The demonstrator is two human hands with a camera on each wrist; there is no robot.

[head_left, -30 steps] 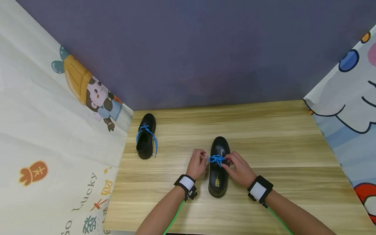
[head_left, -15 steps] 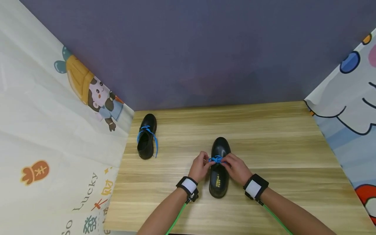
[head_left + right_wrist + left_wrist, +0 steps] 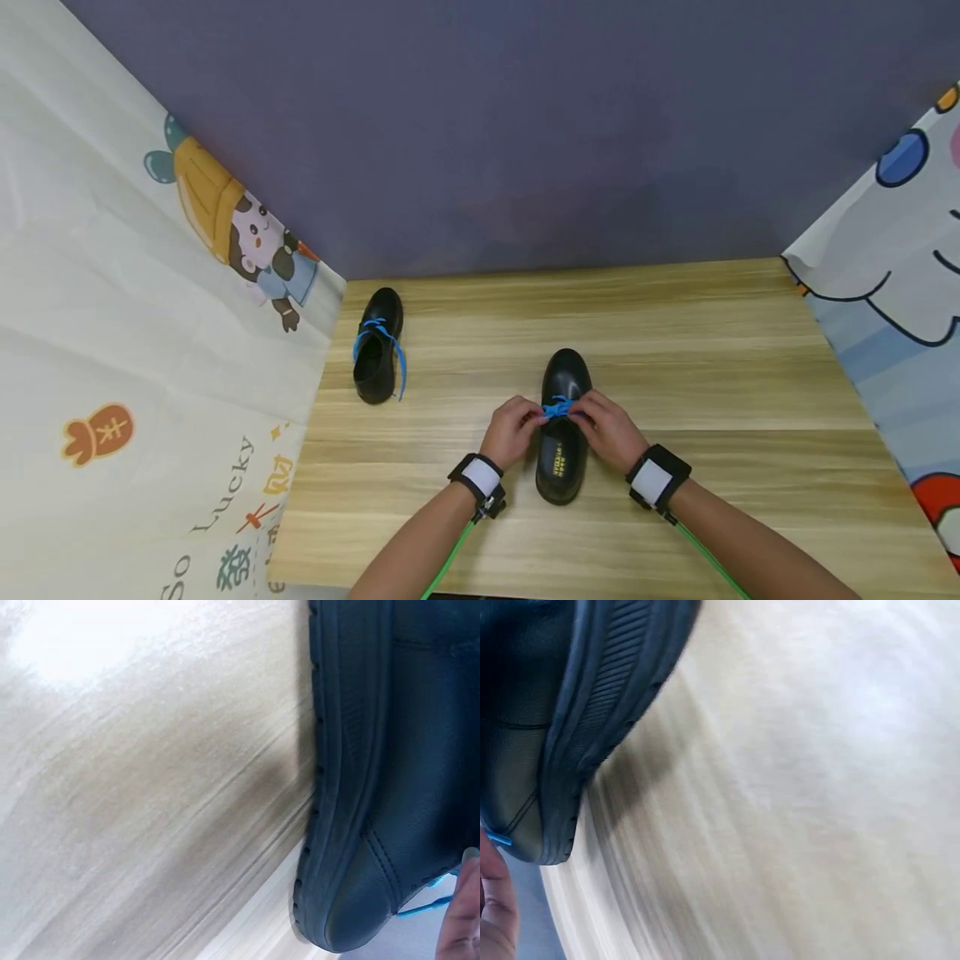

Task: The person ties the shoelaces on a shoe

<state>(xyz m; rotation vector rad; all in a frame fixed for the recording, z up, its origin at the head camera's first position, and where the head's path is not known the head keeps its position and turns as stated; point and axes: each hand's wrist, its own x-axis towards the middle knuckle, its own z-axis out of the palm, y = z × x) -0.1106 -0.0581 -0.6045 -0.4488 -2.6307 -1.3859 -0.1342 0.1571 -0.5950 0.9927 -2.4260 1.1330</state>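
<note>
Knot of blue lace (image 3: 557, 407) mostly hidden under fingertips. Left hand (image 3: 513, 430) and right hand (image 3: 609, 429) pinching it from either side, atop near black shoe (image 3: 562, 433), mid-table (image 3: 712, 375). Second shoe (image 3: 377, 357) far left, well apart.

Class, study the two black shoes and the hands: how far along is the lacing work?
In hand: left hand and right hand pinch the blue lace on the near shoe; a finished bow isn't visible. Left: the far shoe shows its lace hanging loose down its side, seemingly untied.
</note>
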